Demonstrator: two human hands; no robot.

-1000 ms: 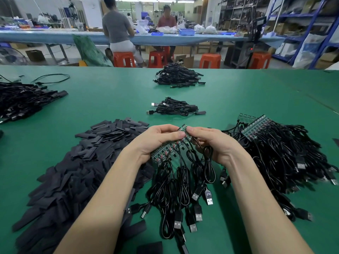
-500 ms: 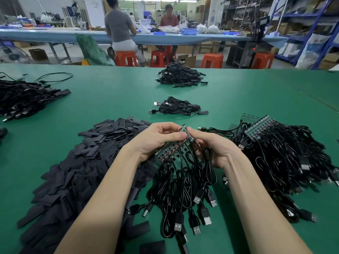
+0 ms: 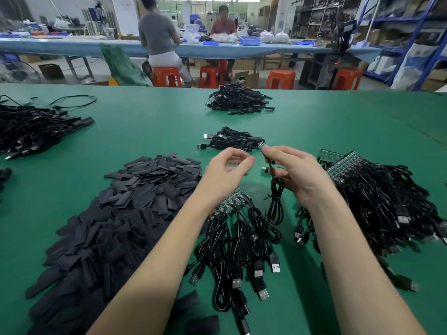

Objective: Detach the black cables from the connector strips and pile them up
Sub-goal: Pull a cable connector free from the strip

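Head view. Your right hand (image 3: pixel 298 174), just right of frame centre, pinches one black cable (image 3: pixel 275 206) near its small green board end, and the coiled bundle hangs below your fingers. Your left hand (image 3: pixel 223 174), beside it at centre, holds nothing, its fingers loosely curled. The connector strip (image 3: pixel 229 201) lies on the green table (image 3: pixel 145 131) under your left wrist, with more cables still attached and fanned toward the lower centre. A small pile of detached cables (image 3: pixel 233 142) sits just above your hands; a larger pile (image 3: pixel 238 99) lies farther up. A heap of strips with cables (image 3: pixel 377 201) fills the right. Flat black sleeves (image 3: pixel 116 213) cover the left.
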